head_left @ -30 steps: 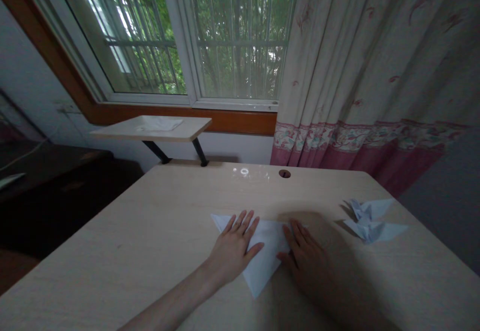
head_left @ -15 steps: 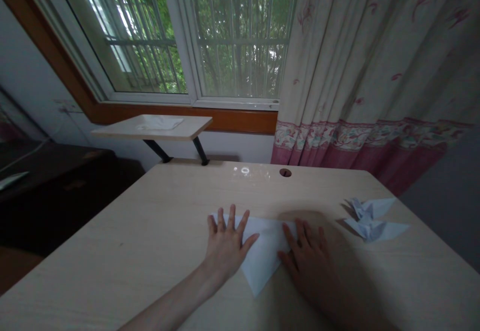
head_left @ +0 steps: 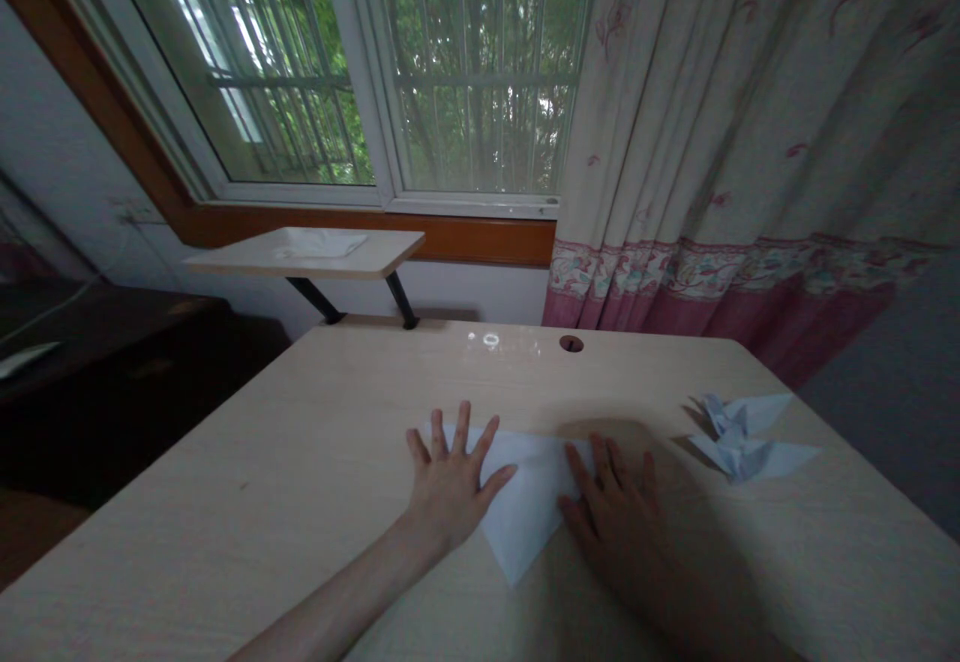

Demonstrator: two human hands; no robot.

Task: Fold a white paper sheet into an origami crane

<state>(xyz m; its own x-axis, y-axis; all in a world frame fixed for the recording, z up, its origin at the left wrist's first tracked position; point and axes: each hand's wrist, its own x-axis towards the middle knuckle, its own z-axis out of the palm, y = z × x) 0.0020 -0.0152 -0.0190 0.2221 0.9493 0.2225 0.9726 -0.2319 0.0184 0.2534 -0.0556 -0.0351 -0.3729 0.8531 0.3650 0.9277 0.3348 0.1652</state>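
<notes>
A white sheet of paper folded into a triangle (head_left: 525,502) lies flat on the pale wooden desk (head_left: 315,462), its point toward me and its long edge away. My left hand (head_left: 450,482) presses on its left part with fingers spread. On the right corner rests my right hand (head_left: 615,512), in shadow, its fingers stretched out and slightly apart. Both hands cover the side corners of the triangle.
Two folded paper birds (head_left: 750,442) sit together at the desk's right side. A small raised shelf (head_left: 382,260) at the back left holds a white paper (head_left: 330,244). A round cable hole (head_left: 571,344) is near the back edge, below the curtain (head_left: 675,142) and window (head_left: 480,72).
The fingers of my left hand have spread a little wider and shifted slightly away from me. My right hand and the triangle stay almost in place.
</notes>
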